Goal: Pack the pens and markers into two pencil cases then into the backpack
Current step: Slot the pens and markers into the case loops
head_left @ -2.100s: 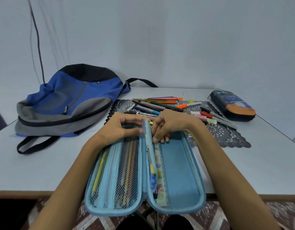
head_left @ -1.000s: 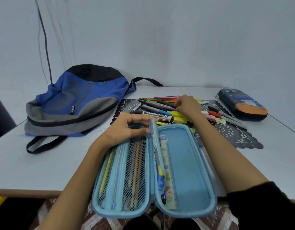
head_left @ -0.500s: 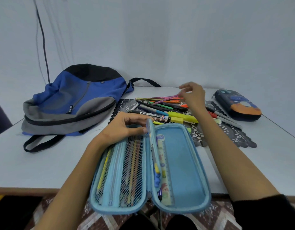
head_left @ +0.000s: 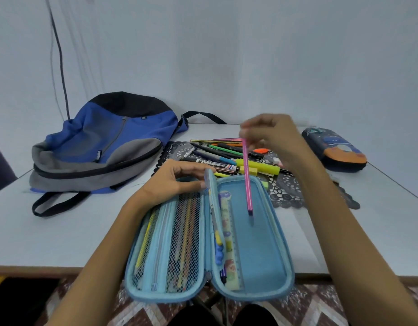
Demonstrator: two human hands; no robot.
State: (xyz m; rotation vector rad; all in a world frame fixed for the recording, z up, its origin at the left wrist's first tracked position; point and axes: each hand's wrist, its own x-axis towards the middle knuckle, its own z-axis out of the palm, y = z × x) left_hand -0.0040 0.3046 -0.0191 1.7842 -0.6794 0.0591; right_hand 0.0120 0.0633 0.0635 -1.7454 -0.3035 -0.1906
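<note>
Now the pink pen, pinched by the right hand, is hung 12-to-6 o'clock over the open pencil case's right half; its flap is gripped by the left hand.

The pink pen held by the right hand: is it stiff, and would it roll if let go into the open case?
Probably stiff: the pink pen hangs straight though the right hand pinches only its top end. Slim, so likely light. It may roll a little, but the raised rim of the blue pencil case should stop it.
</note>
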